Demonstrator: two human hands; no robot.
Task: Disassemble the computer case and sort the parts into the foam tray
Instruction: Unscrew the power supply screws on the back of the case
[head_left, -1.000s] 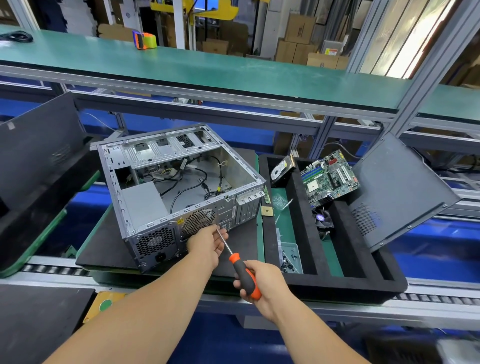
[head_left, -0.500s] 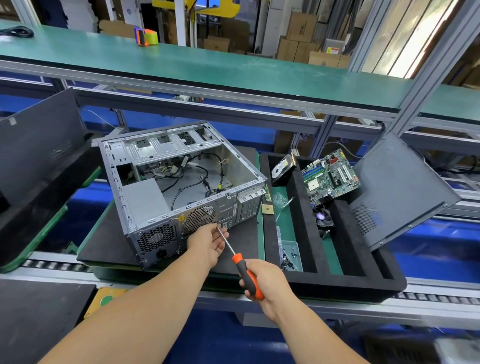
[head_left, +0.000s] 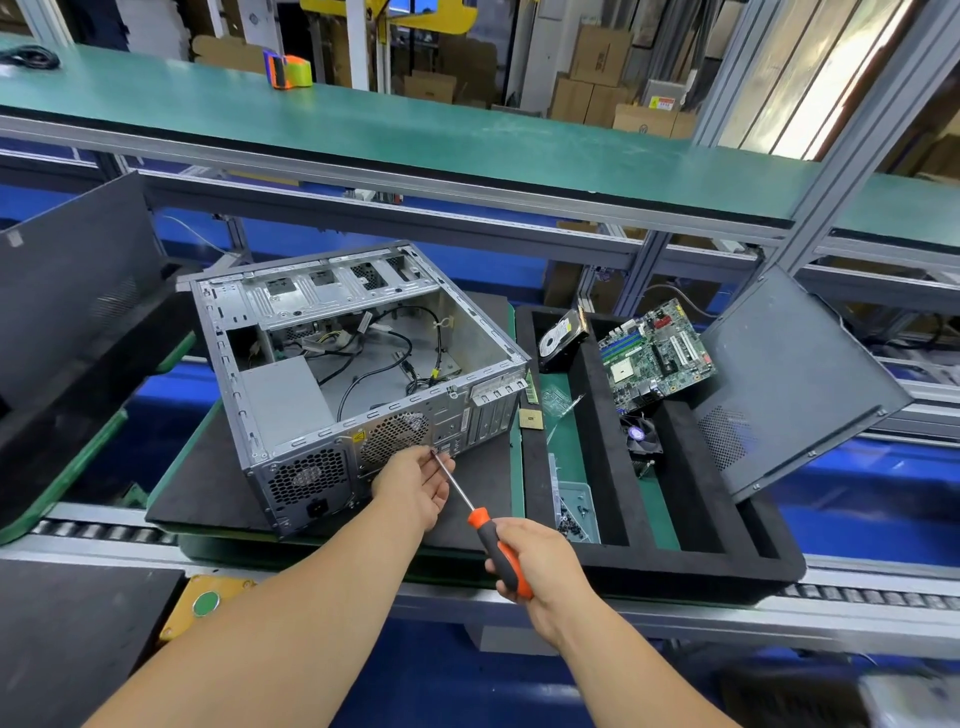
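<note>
Your right hand grips the screwdriver while your left hand pinches its tip at the computer case rear panel, so seat the bit squarely next.

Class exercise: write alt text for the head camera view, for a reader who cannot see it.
A person's right hand grips an orange-handled screwdriver, its tip at the rear panel of an open computer case, where the left hand meets it. To the right, a black foam tray holds a motherboard, hard drive, fan and side panel.
</note>
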